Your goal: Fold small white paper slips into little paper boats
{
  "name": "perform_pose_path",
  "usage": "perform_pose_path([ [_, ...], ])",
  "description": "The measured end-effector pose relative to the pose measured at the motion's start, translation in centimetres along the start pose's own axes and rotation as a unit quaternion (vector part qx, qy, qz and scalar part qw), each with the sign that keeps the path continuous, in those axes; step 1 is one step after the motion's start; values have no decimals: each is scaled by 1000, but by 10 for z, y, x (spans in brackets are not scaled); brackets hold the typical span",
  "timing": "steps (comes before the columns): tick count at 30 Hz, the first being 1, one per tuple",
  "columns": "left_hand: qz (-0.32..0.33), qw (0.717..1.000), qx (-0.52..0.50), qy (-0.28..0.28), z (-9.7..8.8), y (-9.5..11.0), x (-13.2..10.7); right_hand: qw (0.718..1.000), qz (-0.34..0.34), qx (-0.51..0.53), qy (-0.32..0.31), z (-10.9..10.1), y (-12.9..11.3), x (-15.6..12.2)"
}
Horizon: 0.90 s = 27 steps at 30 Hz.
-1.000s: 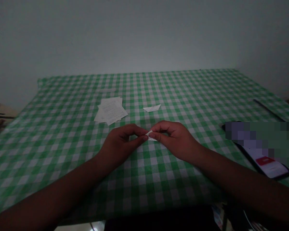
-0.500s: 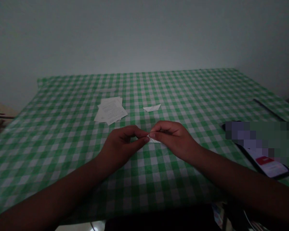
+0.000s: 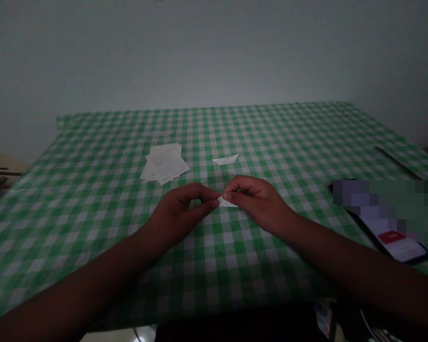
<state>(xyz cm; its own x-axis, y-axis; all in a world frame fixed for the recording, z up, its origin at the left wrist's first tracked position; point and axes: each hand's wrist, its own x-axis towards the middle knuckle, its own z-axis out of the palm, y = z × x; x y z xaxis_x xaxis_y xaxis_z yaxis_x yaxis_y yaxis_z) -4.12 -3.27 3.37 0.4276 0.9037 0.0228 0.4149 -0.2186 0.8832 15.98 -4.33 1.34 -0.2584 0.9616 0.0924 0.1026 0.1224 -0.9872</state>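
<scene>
A small folded piece of paper (image 3: 228, 203), white with faint printed lines, is held low over the checked tablecloth between both hands. My left hand (image 3: 181, 207) pinches its left corner between thumb and forefinger. From the other side, my right hand (image 3: 256, 199) has thumb and fingertips closed on its upper part, covering much of it. Just beyond the hands lies a folded paper boat shape (image 3: 225, 160) with print on it. Several loose printed sheets (image 3: 167, 164) overlap in a pile to the left of that.
A green and white checked tablecloth (image 3: 92, 199) covers the table, which meets a plain wall (image 3: 214, 52) at the back. On the right lies a phone or tablet (image 3: 401, 247) with its screen lit, partly blurred out. A thin dark stick-like object (image 3: 397, 162) rests behind it.
Both hands have shifted very slightly up, and the right thumb has lifted a little along the folded paper, showing more of it. The pile and the paper boat stay put.
</scene>
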Motion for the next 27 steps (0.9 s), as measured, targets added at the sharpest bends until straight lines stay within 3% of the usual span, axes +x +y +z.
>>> perform_pose_path([
  [5, 36, 997, 67, -5, -7, 0, 1, 1000, -2, -4, -6, -2, 3, 1],
  [15, 72, 991, 27, -108, -23, -11, 6, 1000, 19, -12, -6, -5, 6, 4],
  [22, 45, 994, 69, -67, -13, -2, 4, 1000, -2, -19, -8, -5, 4, 3],
  [27, 12, 997, 64, -45, -7, -2, 2, 1000, 19, 6, -2, -3, 3, 2],
])
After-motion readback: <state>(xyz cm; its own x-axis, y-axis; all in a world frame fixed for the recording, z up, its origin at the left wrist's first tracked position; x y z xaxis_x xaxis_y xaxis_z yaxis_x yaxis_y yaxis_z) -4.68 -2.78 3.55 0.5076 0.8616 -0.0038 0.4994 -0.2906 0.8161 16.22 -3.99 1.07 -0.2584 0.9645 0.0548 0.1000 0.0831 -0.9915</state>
